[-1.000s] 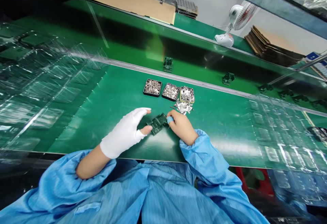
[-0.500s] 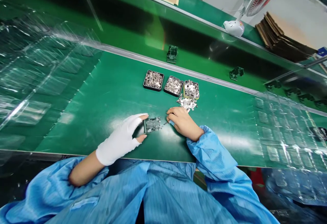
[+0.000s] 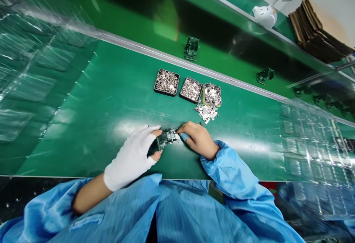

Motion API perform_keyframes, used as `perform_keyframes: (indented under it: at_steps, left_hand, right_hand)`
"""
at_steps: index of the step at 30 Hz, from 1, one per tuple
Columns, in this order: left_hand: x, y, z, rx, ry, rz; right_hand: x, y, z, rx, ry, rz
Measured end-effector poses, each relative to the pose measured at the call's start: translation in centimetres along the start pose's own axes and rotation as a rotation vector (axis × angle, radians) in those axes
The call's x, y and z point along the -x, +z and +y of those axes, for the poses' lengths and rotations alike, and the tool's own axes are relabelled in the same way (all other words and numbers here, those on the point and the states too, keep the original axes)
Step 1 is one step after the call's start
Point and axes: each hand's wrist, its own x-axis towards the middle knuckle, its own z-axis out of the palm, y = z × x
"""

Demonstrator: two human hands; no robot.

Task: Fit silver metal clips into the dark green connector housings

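Note:
My left hand (image 3: 132, 157), in a white fingerless glove, grips a small dark green plastic part (image 3: 167, 139) between thumb and fingers, just above the green bench (image 3: 105, 125). My right hand (image 3: 197, 138), bare with a blue finger cot, touches the part's right end with its fingertips. Just beyond my right hand lies a loose pile of small metal clips (image 3: 206, 112). Behind it stand three small trays of metal pieces (image 3: 166, 82), (image 3: 191, 89), (image 3: 212, 95).
Clear plastic blister trays (image 3: 33, 73) cover the bench's left side, and more blister trays (image 3: 313, 139) lie at the right. Green parts (image 3: 191, 48), (image 3: 264, 75) sit on the conveyor belt behind. A white desk fan (image 3: 266, 14) and stacked cardboard (image 3: 316, 36) stand at the far right.
The part has turned in my left hand, from lying flat to standing on edge. My right hand drew back for a moment and now touches its end again. The camera has tipped downward.

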Motion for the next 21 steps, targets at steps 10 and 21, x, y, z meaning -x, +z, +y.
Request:
perform_keyframes:
  at_steps: [10, 21]
  left_hand:
    - [-0.2, -0.2, -0.4, 0.023, 0.022, -0.008]
    - [-0.2, -0.2, -0.5, 0.033, 0.033, -0.016]
  right_hand:
    - [-0.1, 0.1, -1.5, 0.187, 0.073, -0.093]
    - [0.4, -1.3, -0.4, -0.127, 0.094, -0.125]
